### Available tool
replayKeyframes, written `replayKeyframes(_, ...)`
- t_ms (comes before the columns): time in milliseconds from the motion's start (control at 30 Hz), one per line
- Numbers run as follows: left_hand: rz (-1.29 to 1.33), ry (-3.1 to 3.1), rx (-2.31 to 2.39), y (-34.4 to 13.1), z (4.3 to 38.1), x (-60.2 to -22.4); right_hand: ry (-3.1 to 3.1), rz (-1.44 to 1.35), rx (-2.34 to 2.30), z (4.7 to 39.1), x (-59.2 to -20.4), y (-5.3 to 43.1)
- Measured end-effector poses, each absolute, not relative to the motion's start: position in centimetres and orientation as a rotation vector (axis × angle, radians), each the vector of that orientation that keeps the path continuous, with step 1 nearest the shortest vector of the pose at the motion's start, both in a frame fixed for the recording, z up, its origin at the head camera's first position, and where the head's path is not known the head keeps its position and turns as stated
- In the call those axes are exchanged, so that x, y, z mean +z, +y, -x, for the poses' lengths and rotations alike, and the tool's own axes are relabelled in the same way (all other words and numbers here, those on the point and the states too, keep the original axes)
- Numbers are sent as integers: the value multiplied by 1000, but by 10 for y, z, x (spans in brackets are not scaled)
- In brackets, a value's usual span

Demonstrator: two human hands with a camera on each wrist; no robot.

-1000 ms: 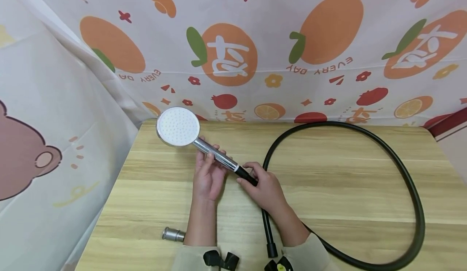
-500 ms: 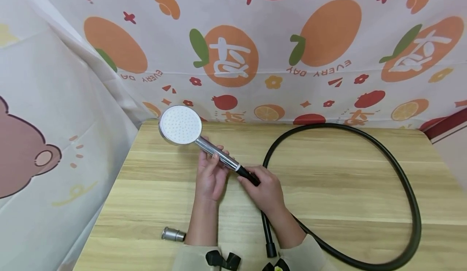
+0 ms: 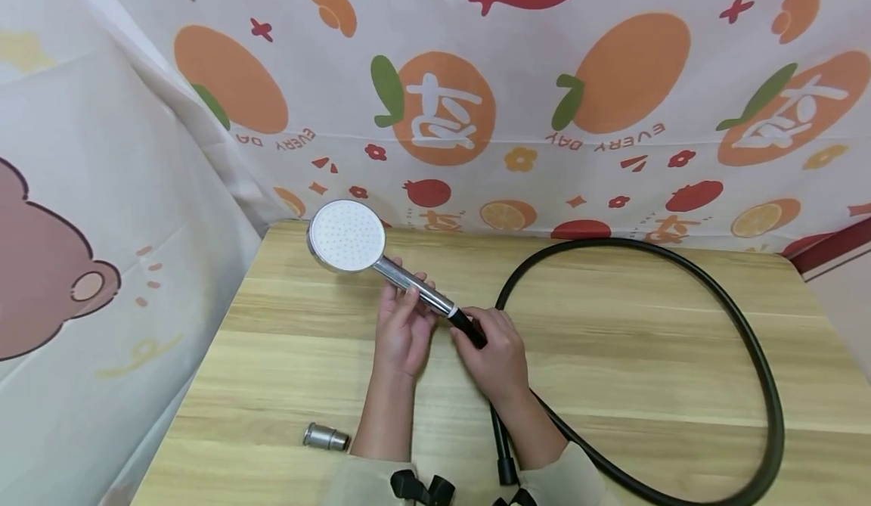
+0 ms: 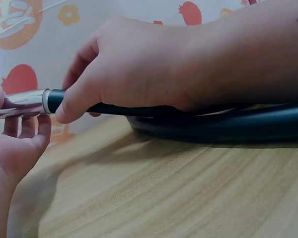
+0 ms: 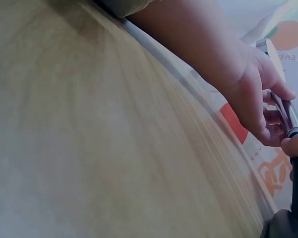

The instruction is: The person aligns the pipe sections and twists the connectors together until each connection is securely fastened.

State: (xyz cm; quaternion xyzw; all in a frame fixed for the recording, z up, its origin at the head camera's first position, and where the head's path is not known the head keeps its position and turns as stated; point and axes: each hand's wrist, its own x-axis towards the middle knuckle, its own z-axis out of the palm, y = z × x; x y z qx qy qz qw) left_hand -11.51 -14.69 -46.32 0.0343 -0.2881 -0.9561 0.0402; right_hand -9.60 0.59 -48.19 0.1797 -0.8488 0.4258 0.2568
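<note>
A shower head with a white round face and chrome handle is held up over the table, its face toward the head camera. My left hand grips the chrome handle from below, thumb on top. At the handle's lower end, my right hand pinches the black end of the shower hose. In the left wrist view the hose's black end meets the handle's rim; how far it is joined cannot be told. The right wrist view also shows the left fingers round the handle.
A small silver cylindrical fitting lies on the wooden table beside the left forearm. The hose makes a wide loop at the right, its other end near the right forearm. A fruit-printed cloth hangs behind the table.
Both hands and the shower head shift slightly right in the head view, largely with the camera's own motion. The right fingers have closed in further round the hose end.
</note>
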Motion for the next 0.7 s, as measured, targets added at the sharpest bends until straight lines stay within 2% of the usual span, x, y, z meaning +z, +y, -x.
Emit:
replayKeyframes(300,-195,-993,-2915,-147,114,-463,-2334,-456,1126,94,-484,2)
replayKeyframes(700,-158,-1035,-2887,-147,116,-464,-2334,-512,1087,94,-482,3)
